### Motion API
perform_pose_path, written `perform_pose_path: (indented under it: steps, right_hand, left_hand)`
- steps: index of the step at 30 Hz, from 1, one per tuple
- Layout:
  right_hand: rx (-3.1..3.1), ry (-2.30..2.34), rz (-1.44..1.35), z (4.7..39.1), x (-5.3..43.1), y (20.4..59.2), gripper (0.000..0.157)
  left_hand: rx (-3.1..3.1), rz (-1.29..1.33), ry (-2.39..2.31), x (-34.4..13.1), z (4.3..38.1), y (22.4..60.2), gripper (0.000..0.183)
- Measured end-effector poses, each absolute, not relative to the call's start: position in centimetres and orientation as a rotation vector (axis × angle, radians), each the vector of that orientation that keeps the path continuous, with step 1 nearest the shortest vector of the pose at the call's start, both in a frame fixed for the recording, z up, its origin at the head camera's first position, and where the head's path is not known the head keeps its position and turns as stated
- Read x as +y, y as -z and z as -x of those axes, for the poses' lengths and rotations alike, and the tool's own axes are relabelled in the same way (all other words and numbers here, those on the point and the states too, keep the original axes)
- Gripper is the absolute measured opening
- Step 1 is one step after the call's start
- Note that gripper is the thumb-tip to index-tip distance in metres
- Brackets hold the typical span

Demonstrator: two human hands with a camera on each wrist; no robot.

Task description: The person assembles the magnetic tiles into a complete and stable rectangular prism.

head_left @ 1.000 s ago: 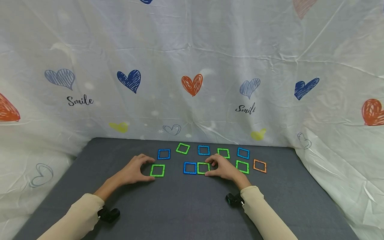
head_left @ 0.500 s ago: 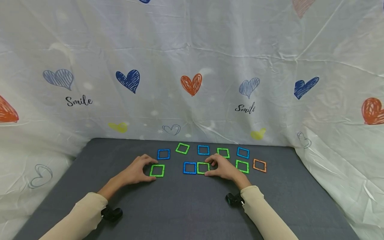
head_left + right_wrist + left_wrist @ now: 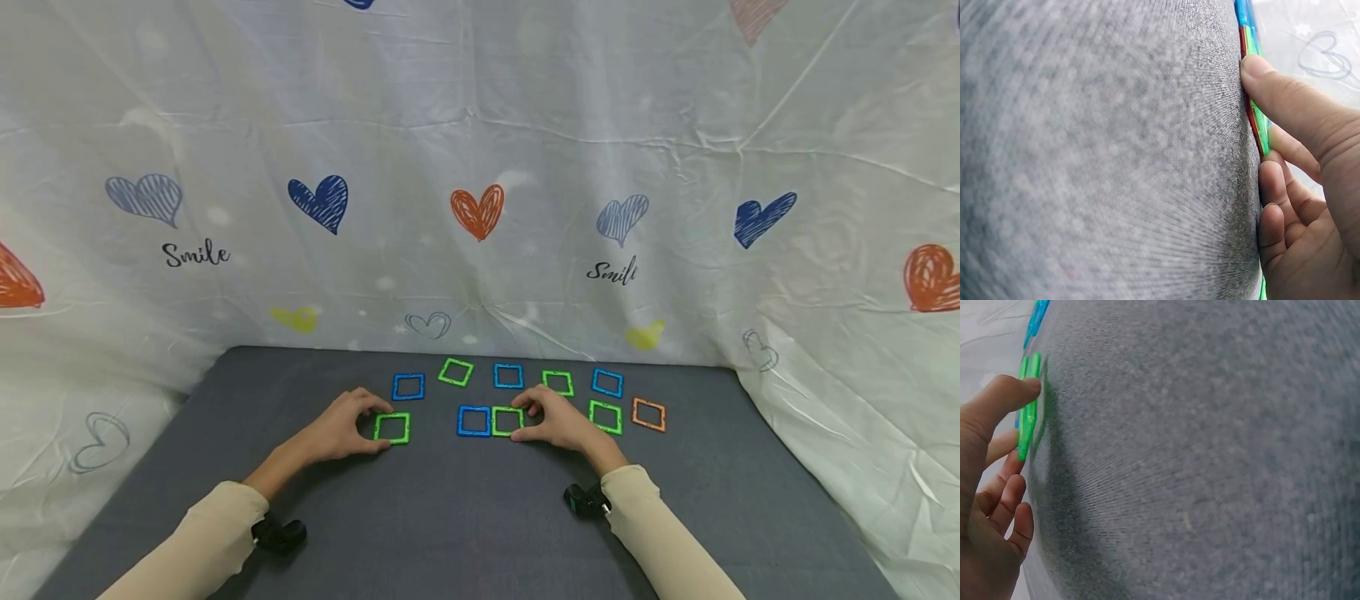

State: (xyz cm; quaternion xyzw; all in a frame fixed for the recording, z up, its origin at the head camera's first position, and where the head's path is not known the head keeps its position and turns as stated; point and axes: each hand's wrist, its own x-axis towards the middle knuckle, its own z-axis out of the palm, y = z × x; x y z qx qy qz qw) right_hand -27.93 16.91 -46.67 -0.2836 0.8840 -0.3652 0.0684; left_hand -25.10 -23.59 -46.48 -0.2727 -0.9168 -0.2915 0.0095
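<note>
My left hand (image 3: pixel 348 427) pinches a green square frame tile (image 3: pixel 392 442), thumb on the near edge and fingertips at the far edge. From the left wrist view, this green tile (image 3: pixel 1027 434) stands slightly off the grey cloth with a shadow beside it. My right hand (image 3: pixel 557 421) holds another green square tile (image 3: pixel 507 436) by its right part, between thumb and fingers. A blue square tile (image 3: pixel 474 434) lies against that tile's left side. In the right wrist view, a red strip (image 3: pixel 1257 130) runs along the underside of the held green tile (image 3: pixel 1259 125).
Behind the hands, blue and green tiles form a loose row, including a blue one (image 3: pixel 408 397) and a tilted green one (image 3: pixel 455 382). A green tile (image 3: pixel 606 430) and an orange tile (image 3: pixel 648 427) lie right of my right hand. A white printed curtain (image 3: pixel 525 275) hangs behind the table (image 3: pixel 465 517).
My left hand has edged slightly right, bringing its fingers and thumb further onto the green tile. My right hand and the other tiles look the same.
</note>
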Motion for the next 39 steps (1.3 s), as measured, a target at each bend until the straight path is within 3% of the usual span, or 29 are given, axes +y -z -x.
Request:
perform_pose_path:
  steps: [39]
  right_hand:
    - [2.665, 1.097, 0.841, 27.9, 16.9, 46.7, 0.047]
  left_hand:
    - [-2.765, 0.776, 1.027, -24.2, 24.9, 44.4, 0.050]
